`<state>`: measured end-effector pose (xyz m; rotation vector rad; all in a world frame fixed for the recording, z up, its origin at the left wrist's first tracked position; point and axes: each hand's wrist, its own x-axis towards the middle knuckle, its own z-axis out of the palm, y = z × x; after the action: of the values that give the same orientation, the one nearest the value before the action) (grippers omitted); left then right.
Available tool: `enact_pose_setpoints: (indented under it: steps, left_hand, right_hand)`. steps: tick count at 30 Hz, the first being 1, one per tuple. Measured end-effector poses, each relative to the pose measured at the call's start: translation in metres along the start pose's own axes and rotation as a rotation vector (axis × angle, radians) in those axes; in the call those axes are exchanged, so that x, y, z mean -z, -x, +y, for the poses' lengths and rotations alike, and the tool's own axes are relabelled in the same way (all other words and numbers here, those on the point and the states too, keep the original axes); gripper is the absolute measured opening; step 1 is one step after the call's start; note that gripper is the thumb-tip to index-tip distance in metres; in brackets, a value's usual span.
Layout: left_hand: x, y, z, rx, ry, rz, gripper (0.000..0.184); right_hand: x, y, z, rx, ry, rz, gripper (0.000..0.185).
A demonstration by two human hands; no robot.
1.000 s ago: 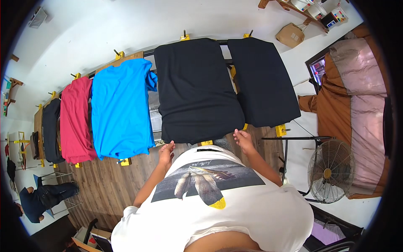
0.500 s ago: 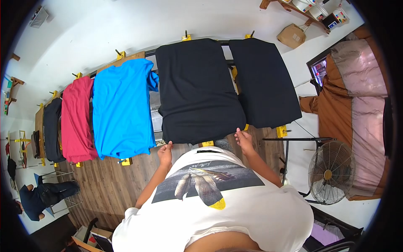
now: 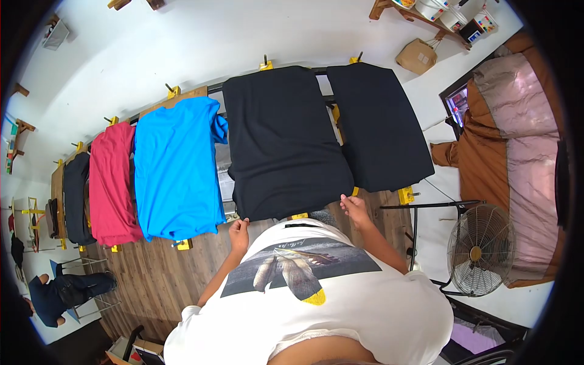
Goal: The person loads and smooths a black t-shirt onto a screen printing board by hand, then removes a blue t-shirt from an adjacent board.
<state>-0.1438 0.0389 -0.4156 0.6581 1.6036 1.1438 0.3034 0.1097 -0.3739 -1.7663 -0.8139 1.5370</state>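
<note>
A black T-shirt (image 3: 283,143) lies stretched over a board in front of me, with small creases across its lower part. My left hand (image 3: 240,232) is closed in a pinch at the shirt's near left corner. At its near right corner my right hand (image 3: 355,210) pinches the hem between thumb and fingers. To the right, a second black T-shirt (image 3: 380,128) lies smooth on its own board. A bright blue T-shirt (image 3: 176,167) covers the board on the left, its sleeve bunched at the side.
Farther left are a red T-shirt (image 3: 114,185) and another dark shirt (image 3: 77,198). Yellow clamps (image 3: 266,63) line the boards' ends. A standing fan (image 3: 480,249) is at my right, beside brown and pink curtains (image 3: 532,158). A person (image 3: 67,295) in dark clothes is at far left.
The boards and shirts sit slightly lower in view as the camera has tilted up. Both my hands stay at the black T-shirt's near corners and have moved slightly towards me.
</note>
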Motion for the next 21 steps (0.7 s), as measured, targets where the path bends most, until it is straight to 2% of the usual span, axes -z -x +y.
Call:
enact_pose_setpoints:
  steps: [2, 6, 8, 9, 11, 16, 21]
  left_hand:
    - [0.000, 0.000, 0.000, -0.059, -0.023, -0.022, 0.038]
    - [-0.001, 0.004, 0.003, -0.023, -0.061, -0.047, 0.035]
    - [-0.004, 0.006, 0.001, 0.112, -0.033, -0.085, 0.033]
    - [-0.006, 0.007, 0.003, 0.115, -0.036, -0.086, 0.033]
    - [-0.010, 0.007, 0.009, 0.283, 0.059, -0.060, 0.031]
    - [-0.013, 0.003, 0.010, 0.294, 0.053, -0.068, 0.030]
    - [-0.010, -0.001, 0.014, 0.334, 0.107, -0.090, 0.025]
  right_hand:
    - [0.001, -0.001, 0.000, 0.002, 0.000, -0.008, 0.034]
    - [0.004, -0.002, -0.001, -0.027, 0.015, -0.040, 0.029]
    - [0.006, -0.002, -0.003, -0.046, -0.001, -0.086, 0.028]
    - [0.006, -0.001, -0.004, -0.067, -0.014, -0.131, 0.026]
    - [0.005, 0.000, -0.005, -0.074, -0.021, -0.148, 0.025]
    - [-0.001, -0.003, 0.000, -0.049, -0.076, -0.122, 0.028]
    - [0.004, -0.004, 0.008, -0.065, -0.121, -0.103, 0.020]
